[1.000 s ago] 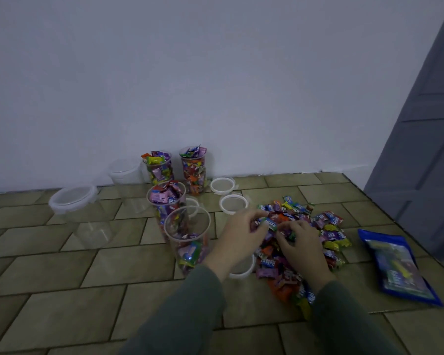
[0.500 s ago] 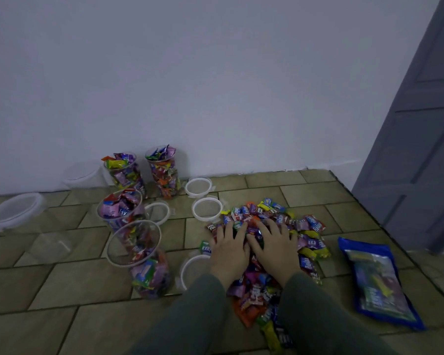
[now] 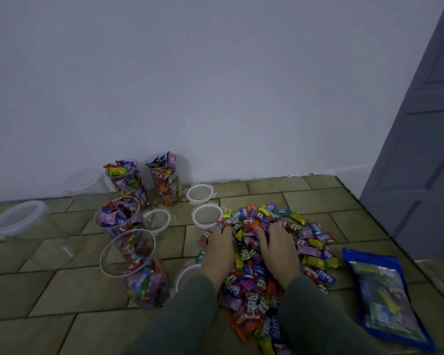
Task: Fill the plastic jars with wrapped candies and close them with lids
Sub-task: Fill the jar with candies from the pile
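1. The candies [image 3: 264, 254] lie in a loose pile on the tiled floor [image 3: 44, 298], at about 5 o'clock in the view.
2. Both hands rest palm down on the pile: the left hand [image 3: 219, 248] on its 9 o'clock edge, the right hand [image 3: 280, 248] near the middle. The fingers dig into the wrappers with their tips bent down; whether either grip has closed on any candy cannot be told.
3. Four open jars stand at 9 to 11 o'clock of the pile. The near jar [image 3: 136, 270] is partly filled; the next jar [image 3: 118, 216] behind it is full to the rim. Two back jars [image 3: 128, 180], [image 3: 164, 178] stand side by side by the wall [image 3: 215, 85], heaped over their rims.
4. Loose lids [image 3: 207, 216] lie between jars and pile; one [image 3: 187, 275] lies just beside the left wrist.
5. Two empty lidded tubs [image 3: 18, 221], [image 3: 85, 180] stand at 9 and 10 o'clock of the jars.
6. A blue bag [image 3: 385, 303] lies flat at 3 o'clock of the pile, below a grey door [image 3: 420, 149].
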